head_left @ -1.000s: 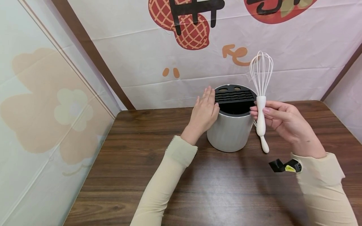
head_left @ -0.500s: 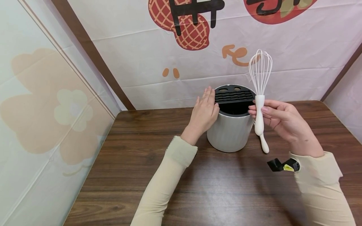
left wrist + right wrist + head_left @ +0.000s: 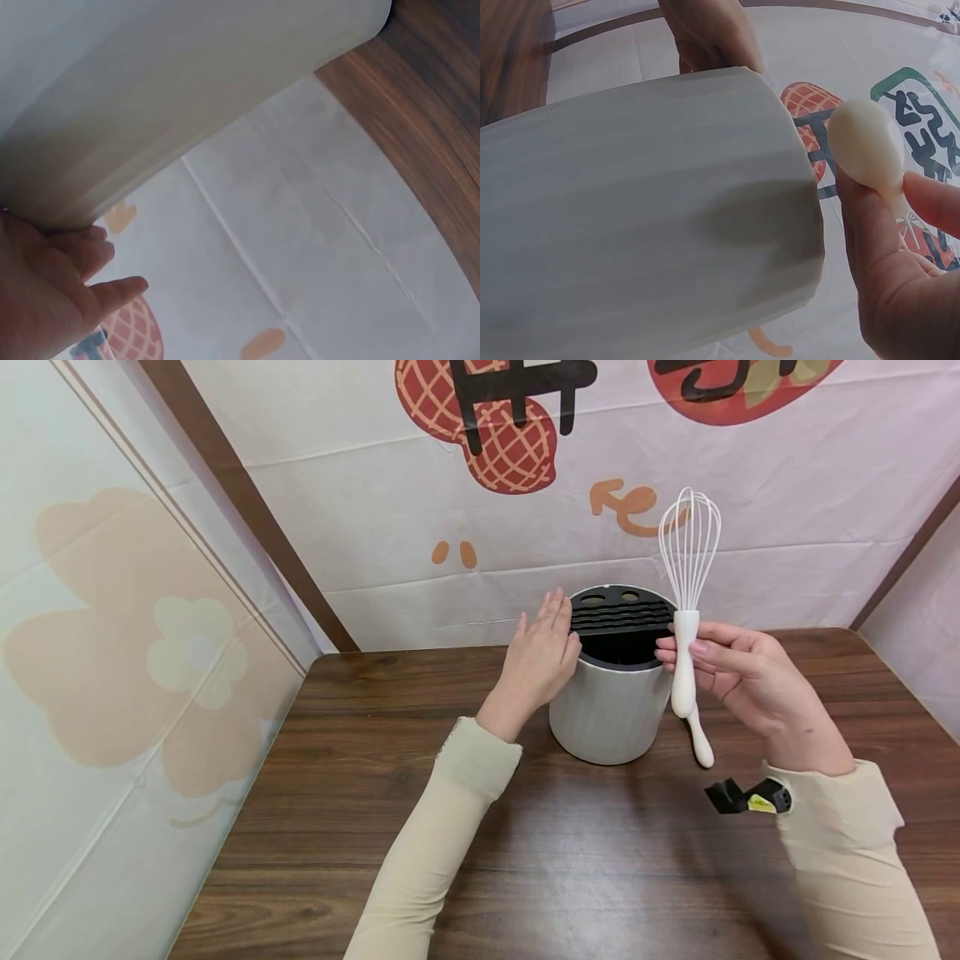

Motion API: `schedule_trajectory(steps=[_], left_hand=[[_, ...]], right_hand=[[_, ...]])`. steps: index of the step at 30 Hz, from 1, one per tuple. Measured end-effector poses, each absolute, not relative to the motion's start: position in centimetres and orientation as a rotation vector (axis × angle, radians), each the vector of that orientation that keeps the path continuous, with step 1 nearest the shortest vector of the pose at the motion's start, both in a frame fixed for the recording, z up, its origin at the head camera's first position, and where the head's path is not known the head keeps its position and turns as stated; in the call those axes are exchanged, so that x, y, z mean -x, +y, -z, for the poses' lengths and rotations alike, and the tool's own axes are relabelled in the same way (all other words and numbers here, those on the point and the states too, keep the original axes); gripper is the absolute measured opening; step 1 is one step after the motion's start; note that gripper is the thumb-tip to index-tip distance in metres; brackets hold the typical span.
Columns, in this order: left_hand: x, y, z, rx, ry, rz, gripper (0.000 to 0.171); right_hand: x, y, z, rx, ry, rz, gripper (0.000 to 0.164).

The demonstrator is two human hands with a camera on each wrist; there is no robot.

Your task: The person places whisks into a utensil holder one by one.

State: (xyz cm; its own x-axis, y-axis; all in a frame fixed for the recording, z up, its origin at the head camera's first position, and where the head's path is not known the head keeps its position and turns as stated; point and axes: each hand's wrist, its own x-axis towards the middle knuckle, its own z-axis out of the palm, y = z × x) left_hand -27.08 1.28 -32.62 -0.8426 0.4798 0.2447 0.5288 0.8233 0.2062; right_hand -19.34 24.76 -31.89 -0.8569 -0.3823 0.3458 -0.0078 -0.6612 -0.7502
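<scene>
A white whisk (image 3: pixel 684 652) stands upright, wire loops on top, pinched by its handle between the thumb and fingers of my right hand (image 3: pixel 757 689). It overlaps the right rim of a round white utensil holder (image 3: pixel 609 714) with a black slotted insert (image 3: pixel 618 610). My left hand (image 3: pixel 536 656) rests with straight fingers against the holder's left rim. In the left wrist view, the fingers (image 3: pixel 112 292) touch the holder's side. The right wrist view shows the rounded end of the whisk handle (image 3: pixel 866 142) beside the holder. Behind the held whisk, another white handle (image 3: pixel 701 739) lies on the table.
The brown wooden table (image 3: pixel 360 827) runs up to a printed cloth backdrop (image 3: pixel 360 527). A pale panel with a flower print (image 3: pixel 135 643) stands along the left side. A black wrist camera (image 3: pixel 750 796) sticks out from the right sleeve.
My right hand has shifted slightly left and the whisk has risen a little, closer over the holder's right rim. The left hand and the holder stay in place.
</scene>
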Motion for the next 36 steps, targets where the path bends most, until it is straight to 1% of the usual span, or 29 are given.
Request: schedule_trajectory(steps=[11,20,36], left_hand=[[27.2,1.0,32.6,0.771,-2.821,0.461,0.051],[27.1,1.0,32.7,0.747,-2.818,0.404,0.052],[27.1,0.9,32.8,0.761,-2.793,0.441,0.053]], right_hand=[[19.3,24.5,31.8,0.715,1.196,2.588,0.033],[19.5,24.3,31.5,0.692,1.197,2.579,0.034],[20.1,23.5,31.1,0.681,1.238,2.589,0.032]])
